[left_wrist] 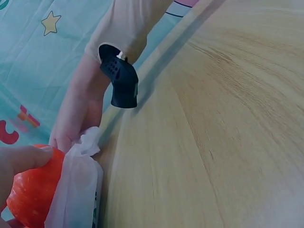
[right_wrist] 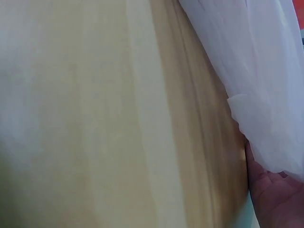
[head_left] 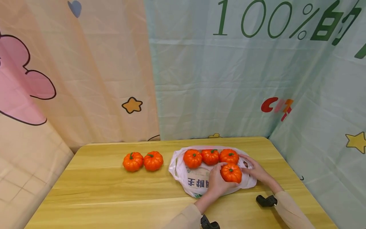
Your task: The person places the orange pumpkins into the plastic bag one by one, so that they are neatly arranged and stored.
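The pumpkin (head_left: 231, 173) sits within the right half of the bag's (head_left: 178, 171) rim, the left hand's (head_left: 218, 182) thumb and fingers curled round it. The right hand (head_left: 258, 173) touches the bag's right edge; plastic partly hides its fingers, so I cannot tell whether they pinch. Three pumpkins (head_left: 210, 157) line the bag's back edge, two more pumpkins (head_left: 153, 161) stand left of it, and the wooden table (head_left: 114, 197) stretches in front of and beyond both sides of the bag

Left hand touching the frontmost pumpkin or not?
Touching. The left wrist view shows a digit of the left hand lying on the frontmost pumpkin, overlapping its orange surface without a gap.
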Demonstrator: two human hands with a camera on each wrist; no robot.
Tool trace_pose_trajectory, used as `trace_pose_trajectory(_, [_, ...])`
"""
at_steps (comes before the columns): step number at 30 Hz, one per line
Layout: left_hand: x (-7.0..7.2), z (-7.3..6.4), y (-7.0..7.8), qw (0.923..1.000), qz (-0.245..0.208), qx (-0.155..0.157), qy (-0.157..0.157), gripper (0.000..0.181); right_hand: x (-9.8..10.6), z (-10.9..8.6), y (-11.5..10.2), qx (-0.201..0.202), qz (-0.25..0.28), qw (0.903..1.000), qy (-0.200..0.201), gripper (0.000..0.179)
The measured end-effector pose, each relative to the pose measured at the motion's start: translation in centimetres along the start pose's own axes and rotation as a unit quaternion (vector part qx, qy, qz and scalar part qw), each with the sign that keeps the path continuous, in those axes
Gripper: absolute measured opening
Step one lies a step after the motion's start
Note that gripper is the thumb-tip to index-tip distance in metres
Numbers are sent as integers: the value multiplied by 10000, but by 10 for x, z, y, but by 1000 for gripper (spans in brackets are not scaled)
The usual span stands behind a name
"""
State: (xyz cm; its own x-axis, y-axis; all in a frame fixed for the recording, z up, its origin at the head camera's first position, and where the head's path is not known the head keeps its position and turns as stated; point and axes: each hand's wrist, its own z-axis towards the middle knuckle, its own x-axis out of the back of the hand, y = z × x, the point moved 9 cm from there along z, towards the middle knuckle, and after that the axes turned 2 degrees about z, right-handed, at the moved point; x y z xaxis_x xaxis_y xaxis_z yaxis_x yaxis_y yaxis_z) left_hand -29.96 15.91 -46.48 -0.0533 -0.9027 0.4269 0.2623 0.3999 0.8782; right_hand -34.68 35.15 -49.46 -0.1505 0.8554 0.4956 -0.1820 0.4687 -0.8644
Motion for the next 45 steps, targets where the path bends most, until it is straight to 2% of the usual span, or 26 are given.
trace_pose_trajectory(4, [-3, -1, 0, 10000, 9, -16, -43, 69, 0, 1, -1, -33, -52, 10000, 57, 59])
trace_pose_trajectory(11, [-11, -4, -6, 9993, 3, 242, -284, 73, 2, 0, -6, 58, -104, 9998, 128, 57])
trace_pose_trajectory(19, [-11, -5, -7, 9992, 136, 295, -220, 73, 1, -1, -11, 114, -399, 9989, 203, 56])
trace_pose_trajectory(32, [-12, -4, -6, 9986, 247, 387, -267, 72, 4, -1, -11, 230, -230, 9988, 361, 53])
trace_pose_trajectory(40, [-14, -6, -3, 9966, 636, 379, -375, 72, 4, -2, -12, 233, -149, 9989, 369, 54])
trace_pose_trajectory(45, [-14, -6, -2, 9960, 665, 349, -476, 73, 4, -3, -12, 266, -198, 9987, 385, 53])
